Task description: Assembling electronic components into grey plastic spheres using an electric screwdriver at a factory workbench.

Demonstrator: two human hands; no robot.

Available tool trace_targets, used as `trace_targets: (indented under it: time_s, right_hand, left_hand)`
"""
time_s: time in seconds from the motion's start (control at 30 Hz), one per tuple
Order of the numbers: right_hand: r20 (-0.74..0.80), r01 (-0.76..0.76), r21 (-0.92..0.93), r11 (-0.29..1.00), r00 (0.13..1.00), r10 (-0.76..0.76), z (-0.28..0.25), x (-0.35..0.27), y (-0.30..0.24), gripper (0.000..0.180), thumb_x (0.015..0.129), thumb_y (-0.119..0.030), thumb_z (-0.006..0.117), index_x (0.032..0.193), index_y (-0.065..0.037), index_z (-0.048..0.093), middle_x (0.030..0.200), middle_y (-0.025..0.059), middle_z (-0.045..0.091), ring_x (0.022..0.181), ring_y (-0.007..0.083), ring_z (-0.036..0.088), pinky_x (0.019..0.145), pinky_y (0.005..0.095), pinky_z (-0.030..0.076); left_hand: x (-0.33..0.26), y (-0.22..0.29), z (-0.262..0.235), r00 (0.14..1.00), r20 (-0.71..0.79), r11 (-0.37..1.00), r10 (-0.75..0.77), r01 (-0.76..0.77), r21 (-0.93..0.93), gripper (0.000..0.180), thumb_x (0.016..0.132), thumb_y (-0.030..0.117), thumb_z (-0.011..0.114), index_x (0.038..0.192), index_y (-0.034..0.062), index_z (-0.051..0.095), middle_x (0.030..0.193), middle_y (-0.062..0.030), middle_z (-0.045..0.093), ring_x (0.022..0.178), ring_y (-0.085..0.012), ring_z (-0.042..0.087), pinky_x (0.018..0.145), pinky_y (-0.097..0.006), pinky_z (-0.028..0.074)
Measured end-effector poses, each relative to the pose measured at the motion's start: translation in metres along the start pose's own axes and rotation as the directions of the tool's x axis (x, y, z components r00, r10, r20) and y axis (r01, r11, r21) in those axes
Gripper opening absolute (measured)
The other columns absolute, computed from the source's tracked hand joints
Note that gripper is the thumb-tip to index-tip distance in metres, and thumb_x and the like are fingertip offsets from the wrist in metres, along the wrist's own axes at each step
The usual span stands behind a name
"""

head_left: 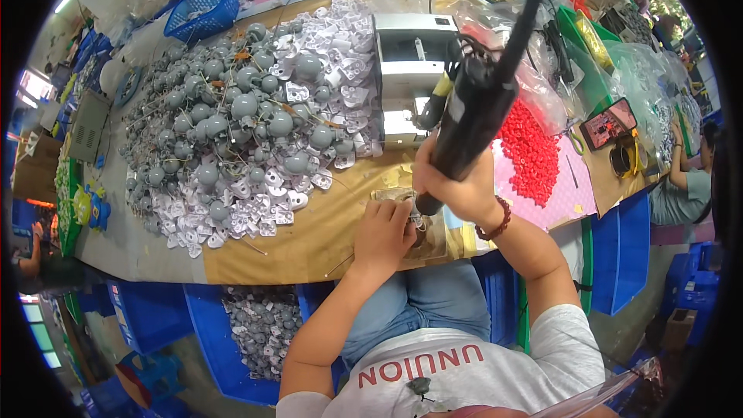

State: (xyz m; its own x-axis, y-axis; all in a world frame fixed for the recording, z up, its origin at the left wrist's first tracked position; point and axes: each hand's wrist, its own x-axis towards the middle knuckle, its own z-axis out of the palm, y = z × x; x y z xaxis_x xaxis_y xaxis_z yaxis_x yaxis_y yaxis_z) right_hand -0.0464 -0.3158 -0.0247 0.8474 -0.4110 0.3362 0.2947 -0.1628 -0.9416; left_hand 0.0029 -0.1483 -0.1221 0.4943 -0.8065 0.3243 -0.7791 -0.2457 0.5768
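Note:
A black electric screwdriver [474, 101] is gripped in my right hand [464, 186], its body slanting up to a thick black cable. The tool's lower end points down beside the fingertips of my left hand [383, 234]. Those fingers are curled over a small whitish part [418, 219] on the worn work spot at the table's near edge. My fingers and the tool hide most of that part, so its kind cannot be made out.
To the left lies a heap of grey ball-shaped parts with wires [240, 104], mixed with white plastic pieces [186, 220]. A white boxy device [402, 77] stands ahead. Small red parts [530, 155], a phone [609, 124] and tape rolls [621, 159] lie right. Blue bins [619, 255] flank my legs.

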Motion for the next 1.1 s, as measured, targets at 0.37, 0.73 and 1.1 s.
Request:
trace_targets:
  time_s: [0.37, 0.73, 1.1]
  right_hand:
    - [0.068, 0.136, -0.018, 0.991, 0.989, -0.134, 0.005, -0.022, 0.014, 0.065, 0.085, 0.009, 0.067, 0.140, -0.001, 0.034, 0.084, 0.0082, 0.063, 0.071, 0.0136, 0.063, 0.067, 0.0269, 0.051]
    - [0.125, 0.094, -0.114, 0.989, 0.989, -0.079, 0.006, -0.048, 0.034, 0.053, 0.075, -0.015, 0.084, 0.120, 0.000, 0.060, 0.102, 0.0088, 0.069, 0.087, 0.0175, 0.066, 0.082, 0.0328, 0.054]
    - [0.120, 0.160, -0.231, 0.960, 0.984, -0.135, 0.000, -0.052, 0.048, 0.041, 0.077, -0.011, 0.083, 0.111, -0.002, 0.063, 0.097, 0.0045, 0.067, 0.086, 0.0127, 0.063, 0.081, 0.0300, 0.052]
  left_hand:
    - [0.002, 0.001, 0.001, 1.000, -0.019, 0.999, 0.022, -0.022, 0.031, 0.032, 0.075, 0.010, 0.074, 0.104, 0.0081, 0.060, 0.096, -0.0089, 0.057, 0.093, -0.0325, 0.055, 0.078, -0.044, 0.050]
    - [0.006, -0.005, 0.001, 1.000, 0.024, 0.975, 0.014, -0.008, -0.220, 0.031, 0.074, 0.009, 0.076, 0.101, 0.0054, 0.062, 0.098, -0.0114, 0.056, 0.095, -0.0354, 0.054, 0.080, -0.047, 0.048]
    - [0.006, -0.006, 0.001, 0.998, 0.057, 0.996, 0.040, -0.035, -0.081, 0.039, 0.075, 0.006, 0.075, 0.110, 0.0035, 0.060, 0.104, -0.0152, 0.058, 0.100, -0.0388, 0.054, 0.087, -0.047, 0.047]
